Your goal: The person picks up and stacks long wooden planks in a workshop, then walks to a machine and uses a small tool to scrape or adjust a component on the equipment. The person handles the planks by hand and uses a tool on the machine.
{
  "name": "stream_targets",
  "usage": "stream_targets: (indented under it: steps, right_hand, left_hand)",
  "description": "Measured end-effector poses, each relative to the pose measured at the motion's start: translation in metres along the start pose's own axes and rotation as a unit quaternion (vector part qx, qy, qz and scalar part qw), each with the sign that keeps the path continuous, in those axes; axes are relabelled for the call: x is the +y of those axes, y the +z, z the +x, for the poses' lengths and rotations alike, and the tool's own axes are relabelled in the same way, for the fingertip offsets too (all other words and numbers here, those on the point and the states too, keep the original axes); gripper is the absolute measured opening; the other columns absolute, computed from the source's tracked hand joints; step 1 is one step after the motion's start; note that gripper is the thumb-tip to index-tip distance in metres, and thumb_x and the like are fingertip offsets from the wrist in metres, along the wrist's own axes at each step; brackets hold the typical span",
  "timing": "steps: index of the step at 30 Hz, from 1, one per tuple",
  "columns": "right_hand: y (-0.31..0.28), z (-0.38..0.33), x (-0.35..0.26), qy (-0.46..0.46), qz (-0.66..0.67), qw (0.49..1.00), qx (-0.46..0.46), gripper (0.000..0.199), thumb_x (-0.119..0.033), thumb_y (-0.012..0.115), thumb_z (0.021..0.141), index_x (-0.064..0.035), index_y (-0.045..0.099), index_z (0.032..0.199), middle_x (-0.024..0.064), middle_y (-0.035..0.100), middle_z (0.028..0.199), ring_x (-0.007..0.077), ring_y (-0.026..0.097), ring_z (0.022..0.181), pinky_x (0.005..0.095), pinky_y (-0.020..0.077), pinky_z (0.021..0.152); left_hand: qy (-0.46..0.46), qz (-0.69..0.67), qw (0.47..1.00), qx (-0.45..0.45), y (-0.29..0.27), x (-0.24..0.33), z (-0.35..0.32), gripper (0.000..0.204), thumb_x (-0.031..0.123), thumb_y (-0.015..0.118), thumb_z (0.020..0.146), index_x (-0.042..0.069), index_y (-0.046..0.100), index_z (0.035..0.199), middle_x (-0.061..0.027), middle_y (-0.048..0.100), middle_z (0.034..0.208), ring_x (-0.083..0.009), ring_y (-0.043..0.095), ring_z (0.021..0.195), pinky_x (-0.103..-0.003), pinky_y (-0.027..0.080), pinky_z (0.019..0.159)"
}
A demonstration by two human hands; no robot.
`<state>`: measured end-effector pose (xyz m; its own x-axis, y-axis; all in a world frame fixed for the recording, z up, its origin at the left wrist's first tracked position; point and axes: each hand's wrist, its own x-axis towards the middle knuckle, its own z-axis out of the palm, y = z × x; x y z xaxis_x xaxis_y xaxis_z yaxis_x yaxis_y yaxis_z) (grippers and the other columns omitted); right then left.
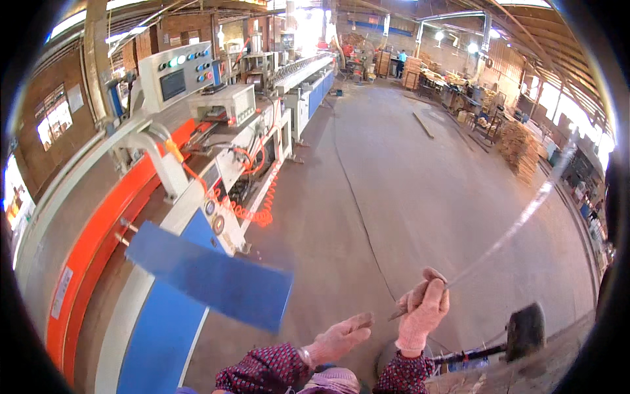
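My right hand [422,314], in a pinkish work glove, is closed around a long, thin, shiny strip [518,226]. The strip runs up and to the right, partly blurred and see-through against the floor; its exact kind cannot be made out. A short dark end pokes out on the left side of the fist. Beside it, lower and to the left, my gloved left hand [338,339] has its fingers stretched out together and holds nothing. Patterned dark sleeves [266,369] cover both forearms.
A long machine with a control panel [177,75], orange beam [111,243] and blue plate [210,272] stands at left. A black block [525,331] on a bar lies right of my right hand. A cable [357,213] crosses the floor. Stacked wood [520,148] stands far right.
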<state>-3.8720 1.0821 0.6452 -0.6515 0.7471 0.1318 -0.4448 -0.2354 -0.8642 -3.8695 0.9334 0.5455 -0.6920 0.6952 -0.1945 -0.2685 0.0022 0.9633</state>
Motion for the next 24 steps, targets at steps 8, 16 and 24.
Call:
stream_targets:
  steps: [8, 16, 24]
  right_hand:
    - [0.082, 0.181, 0.092, 0.090, 0.026, 0.992, -0.084, 0.030, -0.029, 0.049, 0.097, -0.0009, 0.058, 0.097, -0.0045, 0.032, 0.052, 0.0063, 0.023, 0.038, 0.0260, 0.0214, 0.036]
    - [0.143, 0.366, 0.189, 0.163, -0.073, 0.981, -0.073, 0.036, -0.035, 0.051, 0.096, 0.0000, 0.057, 0.095, -0.0049, 0.033, 0.054, 0.0054, 0.026, 0.039, 0.0270, 0.0319, 0.036]
    - [0.209, 0.505, 0.279, 0.186, -0.115, 0.975, -0.047, 0.032, -0.030, 0.050, 0.097, 0.0005, 0.060, 0.093, -0.0045, 0.036, 0.054, 0.0063, 0.030, 0.040, 0.0247, 0.0336, 0.035]
  left_hand:
    - [0.211, -0.123, 0.960, 0.135, -0.113, 0.039, 0.028, 0.053, -0.001, 0.049, 0.093, -0.001, 0.033, 0.144, -0.0155, 0.041, 0.145, -0.0232, 0.036, 0.136, -0.037, 0.027, 0.113]
    - [-0.110, 0.309, 0.909, 0.257, -0.245, 0.184, 0.190, 0.065, 0.034, 0.064, 0.088, 0.002, 0.042, 0.139, -0.0139, 0.054, 0.134, -0.0239, 0.050, 0.126, -0.033, 0.041, 0.103]
    - [-0.093, 0.386, 0.909, 0.130, -0.357, 0.172, 0.412, 0.059, 0.038, 0.058, 0.091, 0.008, 0.043, 0.139, -0.0143, 0.051, 0.137, -0.0268, 0.053, 0.121, -0.035, 0.043, 0.100]
